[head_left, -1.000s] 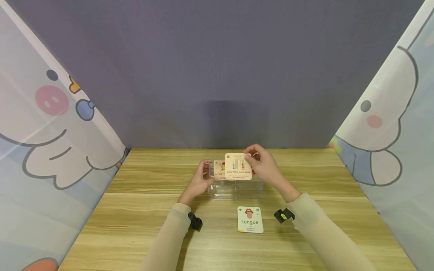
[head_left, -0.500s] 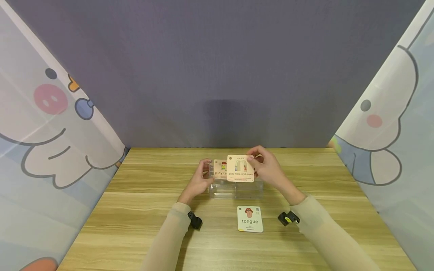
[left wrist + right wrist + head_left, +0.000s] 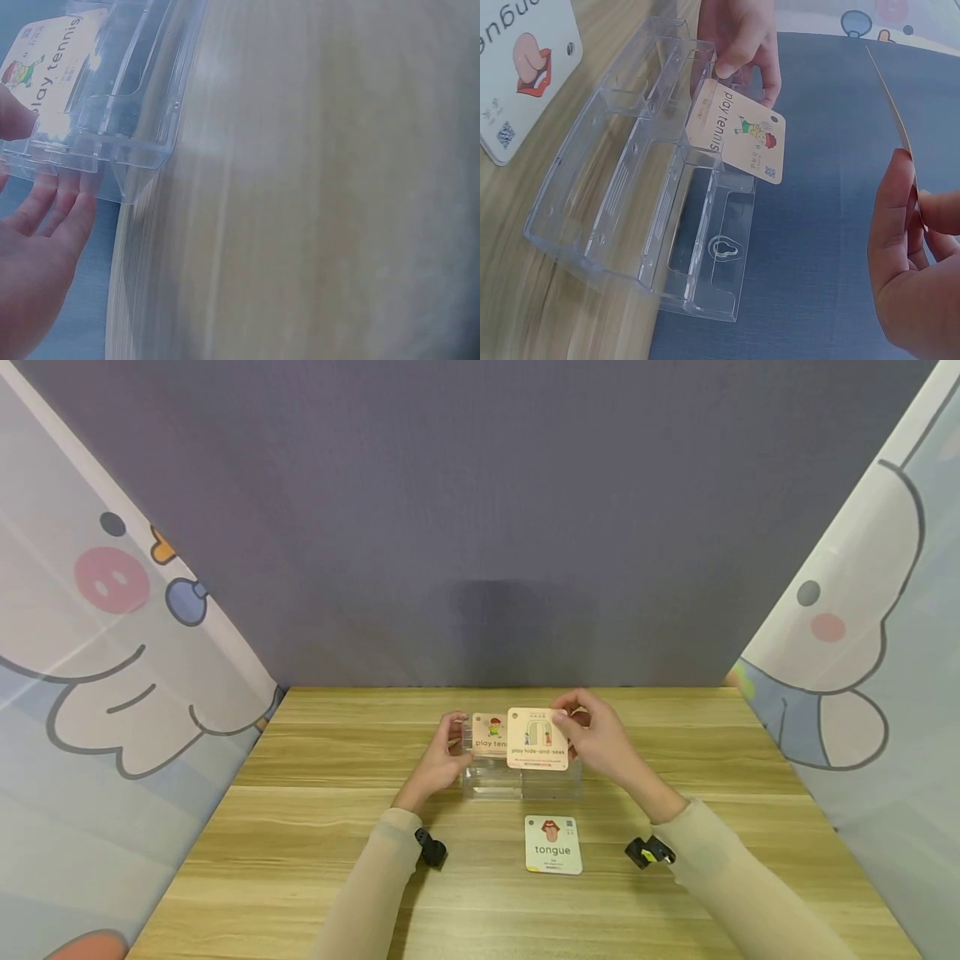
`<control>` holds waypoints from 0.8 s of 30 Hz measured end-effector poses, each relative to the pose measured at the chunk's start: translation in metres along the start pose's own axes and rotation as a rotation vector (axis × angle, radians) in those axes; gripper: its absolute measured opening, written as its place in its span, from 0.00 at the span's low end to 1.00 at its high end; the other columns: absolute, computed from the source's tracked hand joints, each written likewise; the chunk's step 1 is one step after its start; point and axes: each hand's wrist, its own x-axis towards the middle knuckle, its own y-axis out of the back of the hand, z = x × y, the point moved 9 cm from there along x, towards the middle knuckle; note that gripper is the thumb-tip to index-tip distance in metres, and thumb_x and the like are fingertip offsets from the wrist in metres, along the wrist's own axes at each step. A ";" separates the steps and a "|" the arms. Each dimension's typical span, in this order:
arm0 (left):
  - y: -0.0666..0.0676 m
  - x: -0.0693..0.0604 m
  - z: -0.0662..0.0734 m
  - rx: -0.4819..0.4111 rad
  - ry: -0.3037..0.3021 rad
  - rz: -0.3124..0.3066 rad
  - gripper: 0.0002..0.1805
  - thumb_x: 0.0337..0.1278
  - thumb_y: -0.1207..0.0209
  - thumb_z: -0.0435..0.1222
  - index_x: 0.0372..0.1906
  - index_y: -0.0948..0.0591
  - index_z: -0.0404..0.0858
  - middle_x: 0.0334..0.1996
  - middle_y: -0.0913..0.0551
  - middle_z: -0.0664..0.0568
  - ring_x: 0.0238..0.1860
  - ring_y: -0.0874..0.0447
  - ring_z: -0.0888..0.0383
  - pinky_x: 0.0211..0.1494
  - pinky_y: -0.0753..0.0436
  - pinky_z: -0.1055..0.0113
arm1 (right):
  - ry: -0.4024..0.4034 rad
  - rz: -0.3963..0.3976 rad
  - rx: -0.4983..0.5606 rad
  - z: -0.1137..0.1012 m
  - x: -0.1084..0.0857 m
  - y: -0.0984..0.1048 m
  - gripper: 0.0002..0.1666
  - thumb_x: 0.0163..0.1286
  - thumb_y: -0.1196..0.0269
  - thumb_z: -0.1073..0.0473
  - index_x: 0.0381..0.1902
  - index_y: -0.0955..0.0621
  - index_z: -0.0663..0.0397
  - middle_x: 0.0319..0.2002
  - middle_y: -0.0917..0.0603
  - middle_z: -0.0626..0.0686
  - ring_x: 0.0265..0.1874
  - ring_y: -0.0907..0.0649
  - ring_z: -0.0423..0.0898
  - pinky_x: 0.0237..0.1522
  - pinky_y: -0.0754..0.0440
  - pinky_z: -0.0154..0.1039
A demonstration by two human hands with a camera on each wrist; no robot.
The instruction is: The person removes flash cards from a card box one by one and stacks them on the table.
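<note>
Between thumb and fingers my right hand [image 3: 603, 739] pinches the upper right corner of a square "play hide-and-seek" flash card [image 3: 537, 740]. The right wrist view catches that card edge-on, apart from the clear plastic tiered rack [image 3: 634, 180]. At the rack's left end, my left hand [image 3: 435, 766] grips it, thumb in front and fingers around the side. A "play tennis" flash card [image 3: 742, 133] stands in the rear compartment on the left hand's side; in the head view the held card covers its right part. The rear compartment beside it holds no card.
A "tongue" flash card [image 3: 552, 852] lies face up on the wooden table [image 3: 300, 860], in front of the rack. Behind the table rises a dark grey partition [image 3: 495, 527]. Cartoon-printed curtains [image 3: 840, 693] flank both sides.
My right hand has drawn the hide-and-seek card a little to the right and toward me, showing more of the play tennis card. My left hand and the rack stay put.
</note>
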 end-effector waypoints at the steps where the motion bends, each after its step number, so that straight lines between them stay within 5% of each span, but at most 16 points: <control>1: 0.000 0.000 0.000 -0.002 -0.001 -0.001 0.36 0.57 0.42 0.19 0.71 0.39 0.33 0.61 0.32 0.32 0.66 0.35 0.34 0.76 0.39 0.41 | 0.000 0.000 0.000 0.000 -0.001 0.000 0.08 0.75 0.42 0.69 0.50 0.22 0.65 0.41 0.24 0.62 0.25 0.22 0.50 0.16 0.19 0.39; 24: 0.000 0.000 -0.001 0.006 -0.013 -0.002 0.35 0.58 0.42 0.20 0.71 0.38 0.34 0.60 0.32 0.33 0.65 0.34 0.34 0.75 0.38 0.41 | -0.052 -0.010 0.029 0.007 -0.017 0.006 0.09 0.75 0.41 0.69 0.51 0.22 0.66 0.44 0.24 0.63 0.25 0.22 0.47 0.18 0.19 0.38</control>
